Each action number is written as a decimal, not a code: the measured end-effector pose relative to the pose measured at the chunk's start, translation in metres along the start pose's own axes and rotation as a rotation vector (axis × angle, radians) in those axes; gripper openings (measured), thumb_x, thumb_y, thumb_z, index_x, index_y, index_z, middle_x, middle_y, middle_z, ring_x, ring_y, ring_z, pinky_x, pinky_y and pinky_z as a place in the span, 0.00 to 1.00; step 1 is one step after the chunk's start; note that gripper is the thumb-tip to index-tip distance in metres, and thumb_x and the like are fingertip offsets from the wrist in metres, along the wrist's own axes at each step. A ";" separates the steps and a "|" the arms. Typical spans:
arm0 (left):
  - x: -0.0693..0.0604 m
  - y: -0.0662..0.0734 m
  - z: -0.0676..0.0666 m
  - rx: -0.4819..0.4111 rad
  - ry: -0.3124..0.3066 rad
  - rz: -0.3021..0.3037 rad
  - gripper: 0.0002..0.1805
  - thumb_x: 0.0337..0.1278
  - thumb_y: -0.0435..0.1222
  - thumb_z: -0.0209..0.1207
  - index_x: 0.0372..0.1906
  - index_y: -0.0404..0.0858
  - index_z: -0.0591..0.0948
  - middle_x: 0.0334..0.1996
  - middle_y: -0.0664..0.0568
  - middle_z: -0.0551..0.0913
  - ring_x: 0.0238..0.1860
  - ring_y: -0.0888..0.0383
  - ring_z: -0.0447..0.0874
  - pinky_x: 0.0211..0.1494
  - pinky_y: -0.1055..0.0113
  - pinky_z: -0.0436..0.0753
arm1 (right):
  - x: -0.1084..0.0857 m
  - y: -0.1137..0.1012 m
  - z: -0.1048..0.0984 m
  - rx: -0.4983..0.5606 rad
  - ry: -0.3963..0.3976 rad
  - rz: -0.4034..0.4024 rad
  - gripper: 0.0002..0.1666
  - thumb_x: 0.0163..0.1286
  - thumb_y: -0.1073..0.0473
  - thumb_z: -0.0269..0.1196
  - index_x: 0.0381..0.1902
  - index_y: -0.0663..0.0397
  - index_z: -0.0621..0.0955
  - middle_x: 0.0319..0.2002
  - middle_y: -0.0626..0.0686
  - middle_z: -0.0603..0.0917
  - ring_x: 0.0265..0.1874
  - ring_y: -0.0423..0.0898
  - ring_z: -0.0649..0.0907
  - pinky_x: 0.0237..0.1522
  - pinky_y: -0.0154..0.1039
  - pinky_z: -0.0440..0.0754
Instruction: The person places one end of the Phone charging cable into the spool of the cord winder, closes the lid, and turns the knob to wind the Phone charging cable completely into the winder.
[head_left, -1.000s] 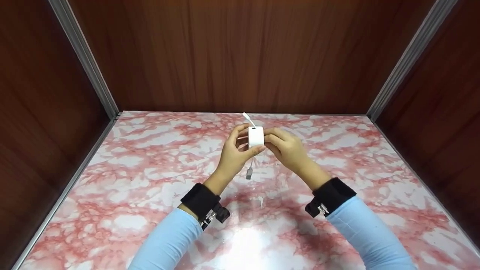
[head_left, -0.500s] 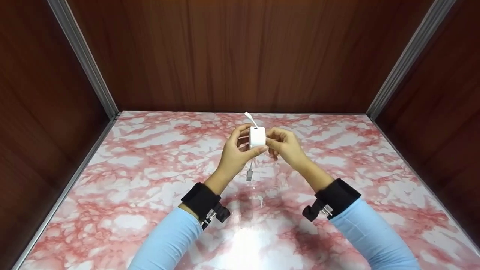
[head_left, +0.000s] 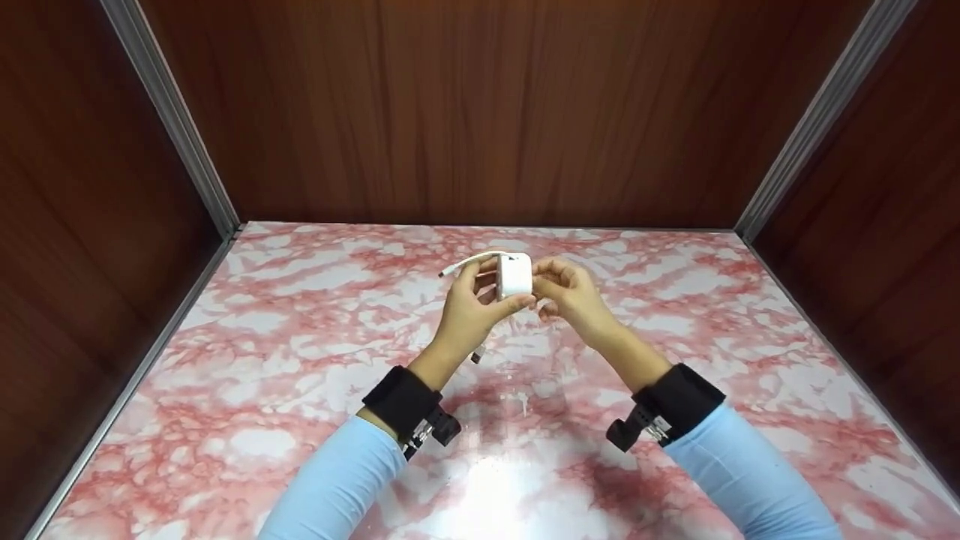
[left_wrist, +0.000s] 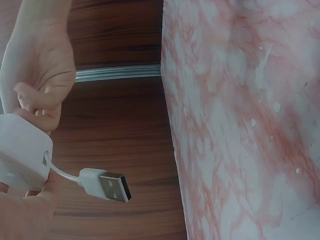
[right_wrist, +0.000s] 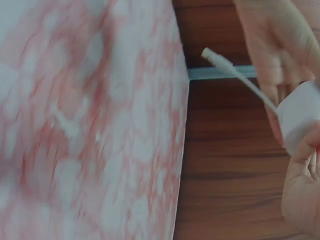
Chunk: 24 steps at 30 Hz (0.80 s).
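A white rounded case (head_left: pixel 514 274), which looks like a cable winder, is held up above the table. My left hand (head_left: pixel 469 304) grips it, thumb along the near side and fingers behind. A thin white USB cable (head_left: pixel 480 256) comes out of the top; its small plug points left over my left fingers. From the underside hangs the cable's USB-A plug (left_wrist: pixel 112 185), with a metal shell. Bent fingers of my right hand (head_left: pixel 576 298) pinch at the case's right side; the exact contact is partly hidden in the head view. The right wrist view shows the case (right_wrist: pixel 300 112) between both hands.
Below is a table (head_left: pixel 262 442) with a red-and-white marbled top and a bright reflection near its front. Dark wood-grain panels (head_left: pixel 480 112) with grey metal corner strips enclose the back and sides.
The cable's upper end has swung from pointing up to pointing left, and the USB-A plug below has swung left. My right fingers have shifted at the case's side. My left hand stays nearly still.
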<state>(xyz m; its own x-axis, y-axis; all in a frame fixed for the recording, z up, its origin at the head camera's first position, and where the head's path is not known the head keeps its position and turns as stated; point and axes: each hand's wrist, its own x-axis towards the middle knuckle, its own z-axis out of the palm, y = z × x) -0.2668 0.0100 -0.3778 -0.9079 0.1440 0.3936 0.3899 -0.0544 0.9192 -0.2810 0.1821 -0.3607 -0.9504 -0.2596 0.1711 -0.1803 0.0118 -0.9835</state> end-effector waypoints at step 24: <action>-0.002 -0.002 0.003 -0.032 -0.037 0.028 0.36 0.47 0.34 0.72 0.63 0.35 0.70 0.56 0.43 0.75 0.56 0.50 0.76 0.61 0.63 0.78 | -0.001 0.010 -0.004 0.021 0.039 -0.169 0.05 0.66 0.71 0.59 0.30 0.60 0.77 0.17 0.50 0.75 0.12 0.38 0.70 0.10 0.28 0.65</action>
<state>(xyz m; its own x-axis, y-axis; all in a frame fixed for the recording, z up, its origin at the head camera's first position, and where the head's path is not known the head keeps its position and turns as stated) -0.2652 0.0125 -0.3805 -0.8902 0.1782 0.4192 0.4095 -0.0900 0.9079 -0.2826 0.1867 -0.3701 -0.9163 -0.2183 0.3357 -0.3333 -0.0487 -0.9416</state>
